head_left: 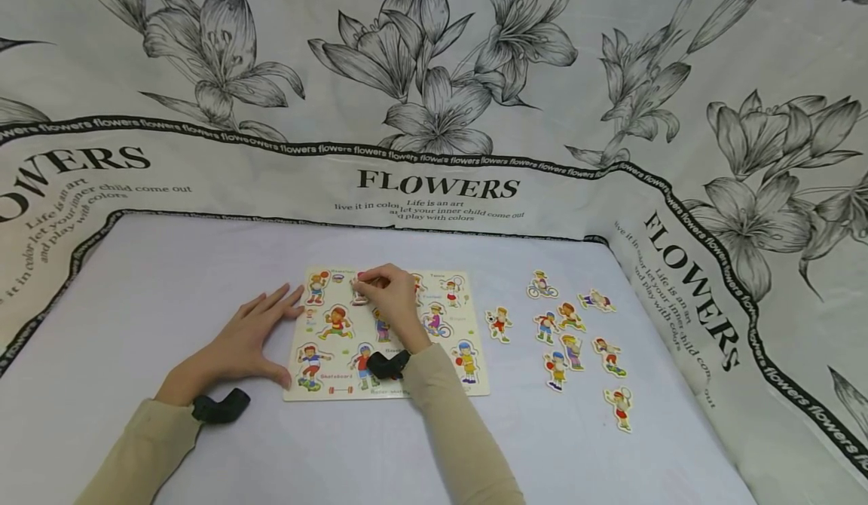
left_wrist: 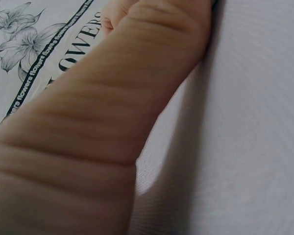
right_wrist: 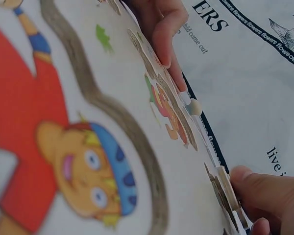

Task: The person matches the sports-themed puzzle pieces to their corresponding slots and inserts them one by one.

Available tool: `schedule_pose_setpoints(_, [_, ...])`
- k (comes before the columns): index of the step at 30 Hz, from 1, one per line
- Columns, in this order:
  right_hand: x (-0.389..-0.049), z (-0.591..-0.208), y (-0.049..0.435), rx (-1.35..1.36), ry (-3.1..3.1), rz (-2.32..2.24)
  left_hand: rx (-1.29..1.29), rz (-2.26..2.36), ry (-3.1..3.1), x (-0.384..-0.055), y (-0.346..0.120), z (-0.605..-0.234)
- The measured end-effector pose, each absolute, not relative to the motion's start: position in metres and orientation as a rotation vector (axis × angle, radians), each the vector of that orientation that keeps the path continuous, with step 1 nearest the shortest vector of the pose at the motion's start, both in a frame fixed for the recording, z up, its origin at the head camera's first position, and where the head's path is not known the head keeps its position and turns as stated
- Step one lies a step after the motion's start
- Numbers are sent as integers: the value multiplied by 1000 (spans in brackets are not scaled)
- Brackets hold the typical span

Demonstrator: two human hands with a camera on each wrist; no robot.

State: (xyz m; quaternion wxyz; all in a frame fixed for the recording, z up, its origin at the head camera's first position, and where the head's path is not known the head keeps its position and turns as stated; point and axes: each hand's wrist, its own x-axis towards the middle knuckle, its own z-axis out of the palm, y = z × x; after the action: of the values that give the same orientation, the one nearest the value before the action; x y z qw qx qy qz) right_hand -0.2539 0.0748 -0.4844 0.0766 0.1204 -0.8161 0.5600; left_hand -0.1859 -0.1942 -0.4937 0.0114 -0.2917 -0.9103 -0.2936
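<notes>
A pale puzzle board [head_left: 339, 362] with printed sports children and cut-out recesses lies flat on the table. My left hand [head_left: 247, 335] touches the board's left edge, thumb and fingers spread apart. At the board's top, my right hand [head_left: 396, 298] pinches a small wooden puzzle piece [right_wrist: 229, 188] between thumb and fingers, over one of the recesses. Fingers cover most of that piece, so its picture cannot be made out. The right forearm hides part of the board's lower middle. In the left wrist view, the left hand [left_wrist: 103, 93] fills much of the picture.
Several loose puzzle pieces lie right of the board, among them a footballer [head_left: 499, 324], a cyclist [head_left: 542, 285] and a tennis player [head_left: 619, 408]. Behind the white table [head_left: 224, 264] stands a flower-printed cloth wall [head_left: 271, 173].
</notes>
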Motion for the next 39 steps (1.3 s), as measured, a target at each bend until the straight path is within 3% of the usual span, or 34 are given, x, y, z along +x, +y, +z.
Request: schedule_pose_setpoints(39, [-253, -481, 73, 448, -2607, 1520, -901, -927, -2858, -187, -193, -494])
